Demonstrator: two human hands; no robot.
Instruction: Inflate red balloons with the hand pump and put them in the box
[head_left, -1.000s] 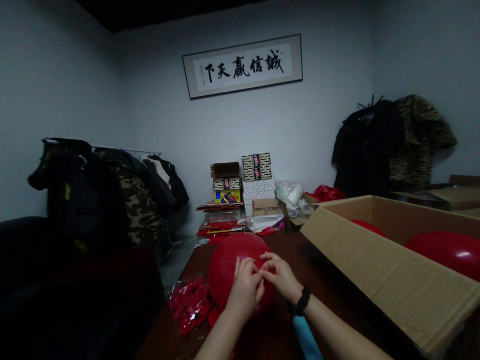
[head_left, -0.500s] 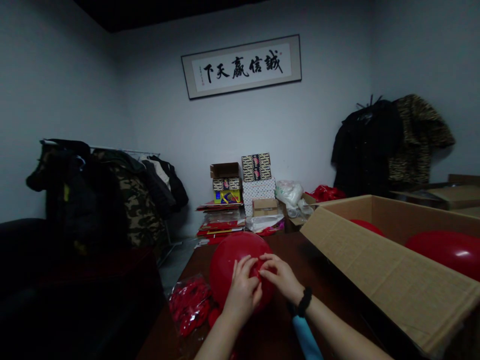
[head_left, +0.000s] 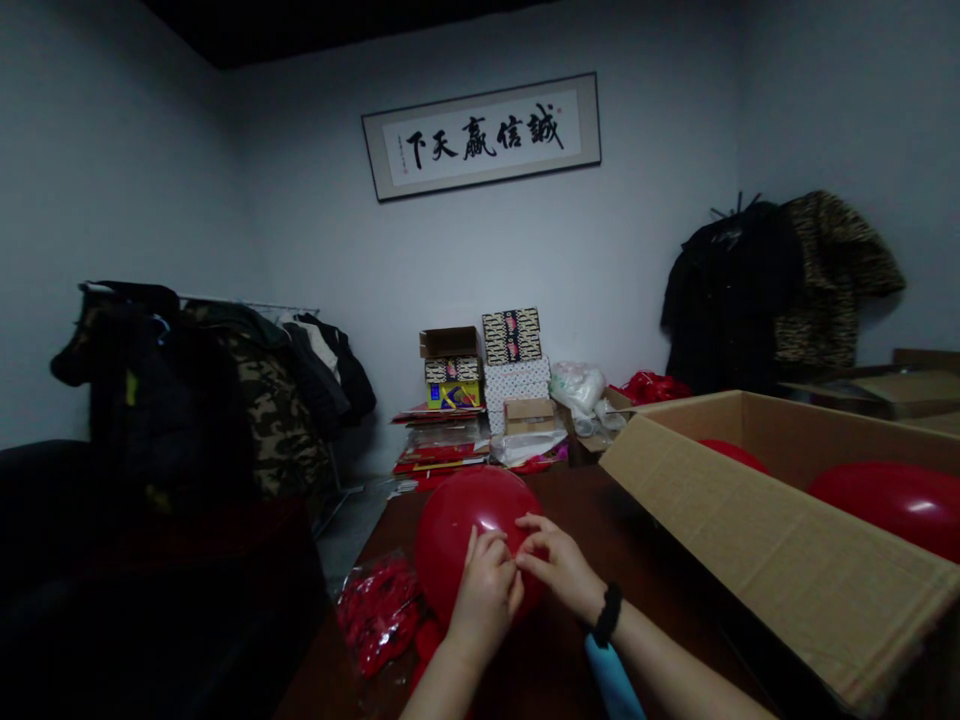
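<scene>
An inflated red balloon (head_left: 454,535) rests over the brown table (head_left: 592,510) in front of me. My left hand (head_left: 491,580) is closed at the balloon's near side, its fingers pinching around the neck. From the right, my right hand (head_left: 559,562) meets it there, thumb and fingertips pinched together at the same spot. The neck itself is mostly hidden by my fingers. A black band (head_left: 609,614) circles my right wrist. Beside the balloon on the left lies a clear bag of red balloons (head_left: 381,608).
An open cardboard box (head_left: 765,530) holding inflated red balloons (head_left: 900,505) stands on the right. A blue object (head_left: 611,680) lies under my right forearm. Patterned boxes (head_left: 517,375) and red packets (head_left: 439,455) are stacked at the far end. Clothes (head_left: 262,400) hang at left.
My fingers have drawn closer together at the balloon's neck, and the left hand's fingers have curled in more. The balloon has barely shifted.
</scene>
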